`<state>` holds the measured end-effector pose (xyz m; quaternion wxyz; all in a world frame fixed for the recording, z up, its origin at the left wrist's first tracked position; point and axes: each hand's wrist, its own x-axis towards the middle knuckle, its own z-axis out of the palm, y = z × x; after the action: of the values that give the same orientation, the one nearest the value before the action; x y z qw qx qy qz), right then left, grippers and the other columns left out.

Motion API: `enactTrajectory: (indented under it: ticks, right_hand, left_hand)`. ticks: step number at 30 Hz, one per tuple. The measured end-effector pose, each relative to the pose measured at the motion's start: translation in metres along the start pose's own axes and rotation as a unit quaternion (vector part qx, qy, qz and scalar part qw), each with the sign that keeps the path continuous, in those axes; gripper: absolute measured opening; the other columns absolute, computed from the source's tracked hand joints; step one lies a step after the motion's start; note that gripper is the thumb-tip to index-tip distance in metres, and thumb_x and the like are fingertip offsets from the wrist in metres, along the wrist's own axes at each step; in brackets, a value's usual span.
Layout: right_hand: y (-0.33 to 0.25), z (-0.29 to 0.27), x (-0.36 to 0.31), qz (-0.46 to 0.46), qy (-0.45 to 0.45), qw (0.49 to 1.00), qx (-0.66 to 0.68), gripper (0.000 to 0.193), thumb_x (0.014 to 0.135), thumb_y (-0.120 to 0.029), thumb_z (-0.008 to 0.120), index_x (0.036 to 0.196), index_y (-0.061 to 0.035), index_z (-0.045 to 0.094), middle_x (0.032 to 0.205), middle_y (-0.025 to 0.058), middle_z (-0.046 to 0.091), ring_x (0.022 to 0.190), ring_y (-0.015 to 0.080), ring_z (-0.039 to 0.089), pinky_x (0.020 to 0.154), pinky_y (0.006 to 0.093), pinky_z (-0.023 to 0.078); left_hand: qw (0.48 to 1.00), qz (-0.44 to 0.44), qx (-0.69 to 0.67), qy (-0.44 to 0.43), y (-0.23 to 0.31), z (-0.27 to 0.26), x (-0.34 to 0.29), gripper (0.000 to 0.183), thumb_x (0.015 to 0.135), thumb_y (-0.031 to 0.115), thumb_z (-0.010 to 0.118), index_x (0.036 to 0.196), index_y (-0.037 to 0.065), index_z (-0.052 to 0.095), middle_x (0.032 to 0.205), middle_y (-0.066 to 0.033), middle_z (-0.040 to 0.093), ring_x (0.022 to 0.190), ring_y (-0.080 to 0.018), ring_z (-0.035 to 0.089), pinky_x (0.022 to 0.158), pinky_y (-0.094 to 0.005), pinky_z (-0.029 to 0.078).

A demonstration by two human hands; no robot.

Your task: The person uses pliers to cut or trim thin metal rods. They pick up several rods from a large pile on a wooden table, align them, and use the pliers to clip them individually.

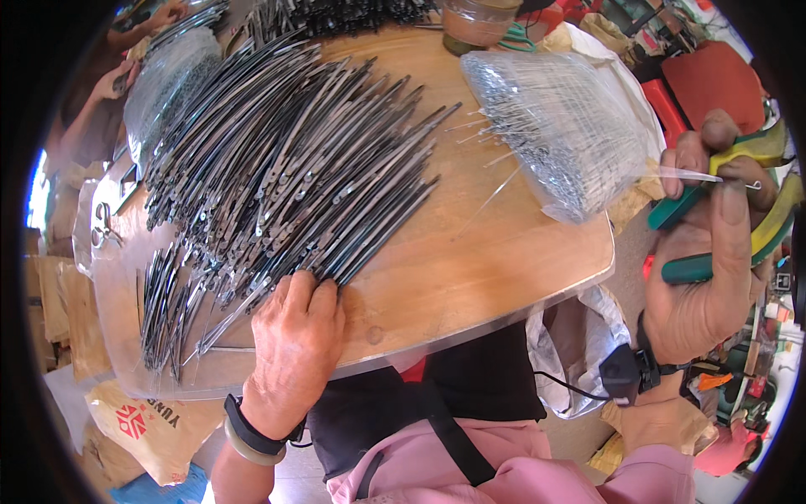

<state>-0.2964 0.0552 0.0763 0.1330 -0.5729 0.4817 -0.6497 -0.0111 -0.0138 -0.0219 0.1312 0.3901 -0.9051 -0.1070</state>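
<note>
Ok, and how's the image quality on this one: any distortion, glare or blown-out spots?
Head view: black fisheye border around the corners, the table's near edge bowing; head view: glare on the clear plastic bag, small glints on the dark strips; head view: part of the far-left rim washed out to white; head view: the right hand looks larger than the left.

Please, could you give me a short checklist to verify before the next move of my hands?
1. Right hand has the pliers: ok, green-and-yellow handles in the grasp.
2. Pliers' jaws free: cannot tell, out of view.
3. Thin wire at the right fingers: ok, small curled end visible.
4. Left hand at the dark strips: ok, at the pile's lower edge.
5. Strips separated: not ok, many overlap.
6. Scissors away from both hands: ok, far left.
</note>
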Motion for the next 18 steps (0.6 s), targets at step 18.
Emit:
enactTrajectory:
  ticks: [18]
  right_hand:
    - [0.049, -0.072, -0.117, 0.443, 0.158, 0.820, 0.326, 0.013, 0.086, -0.009, 0.063, 0.096, -0.0023, 0.060, 0.111, 0.0126, 0.056, 0.085, 0.0167, 0.051, 0.067, 0.0291, 0.044]
  left_hand:
    - [0.580, -0.382, -0.718, -0.047, 0.020, -0.039, -0.070, 0.023, 0.075, 0.000, 0.067, 0.096, -0.006, 0.059, 0.073, -0.0213, 0.062, 0.047, -0.0266, 0.058, 0.038, -0.0320, 0.046]
